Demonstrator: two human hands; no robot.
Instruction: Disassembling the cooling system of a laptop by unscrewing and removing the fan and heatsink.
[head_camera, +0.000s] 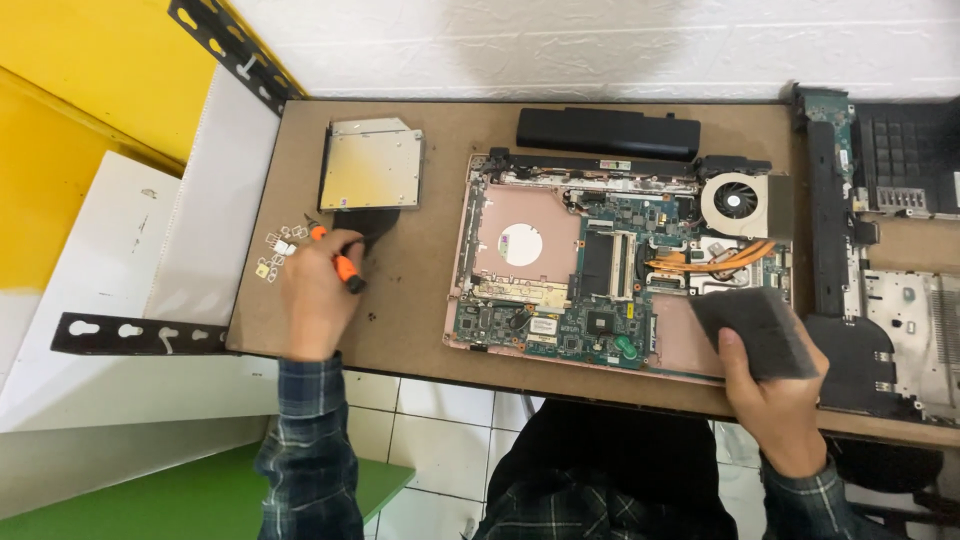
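Table: a flat brown board (420, 300) under both hands, with a white wall past it and white floor tiles below.
Left hand: the left hand (315, 300) is closed around an orange screwdriver (340, 262), with tiny metal bits (278, 252) just beside it.
Right hand: the right hand (775, 395) grips a dark grey plate (758, 330), thin and flat.
Open laptop: the open laptop (560, 270) lies between the hands, with green boards, a pink frame and a round fan (738, 203).
Above the left hand: a square silver disc drive (370, 165).
Far side: a long black battery (608, 132).

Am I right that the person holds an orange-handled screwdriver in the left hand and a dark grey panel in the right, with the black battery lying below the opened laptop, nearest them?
Not quite: the head view shows the black battery above the opened laptop, on its far side by the wall. The rest holds: the left hand grips the orange-handled screwdriver, the right hand the dark grey panel.
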